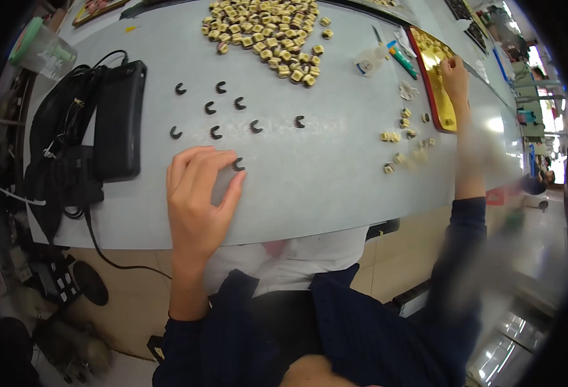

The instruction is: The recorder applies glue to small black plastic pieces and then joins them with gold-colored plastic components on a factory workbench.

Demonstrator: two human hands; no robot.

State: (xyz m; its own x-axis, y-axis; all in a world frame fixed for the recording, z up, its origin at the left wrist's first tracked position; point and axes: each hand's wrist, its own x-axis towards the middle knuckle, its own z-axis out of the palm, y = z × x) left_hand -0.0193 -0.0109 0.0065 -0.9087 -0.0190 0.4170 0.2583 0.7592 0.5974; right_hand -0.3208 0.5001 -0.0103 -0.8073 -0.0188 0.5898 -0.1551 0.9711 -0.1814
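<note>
On the grey tabletop my left hand [197,190] has a small black C-shaped piece [238,164] between the tips of thumb and index finger. Several more black C-shaped pieces [215,132] lie spread out beyond that hand, standing apart from one another. My right hand [454,76] is reached out to the far right, over a yellow tray [447,120] with a red rim. Its fingers are drawn together, and what they hold, if anything, is hidden. Small cream-and-dark square pieces [405,118] lie loose on the table left of the tray.
A big pile of cream-and-dark square pieces [264,29] covers the far middle. Near the tray are a small bottle [369,62], a green tube [401,60] and a crumpled scrap [408,91]. At left stand a black box-shaped device [121,122] with cables and a lidded clear container [44,51].
</note>
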